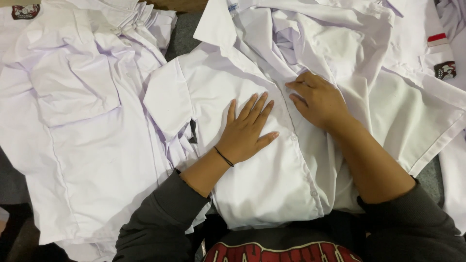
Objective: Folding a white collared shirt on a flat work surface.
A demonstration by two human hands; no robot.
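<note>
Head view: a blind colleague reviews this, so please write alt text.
A person's left hand presses flat on a white shirt while the right hand pinches its button placket. More white shirts lie spread to the left.

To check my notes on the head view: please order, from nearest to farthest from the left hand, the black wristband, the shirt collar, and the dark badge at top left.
1. Black wristband, on its own wrist.
2. Shirt collar, above the left hand.
3. Dark badge, far top-left corner.

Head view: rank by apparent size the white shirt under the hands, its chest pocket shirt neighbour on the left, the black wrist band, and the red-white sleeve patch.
1. White shirt under the hands and white pocketed shirt on the left: too alike and overlapped to rank.
2. Red-and-white sleeve patch.
3. Thin black wrist band.
</note>
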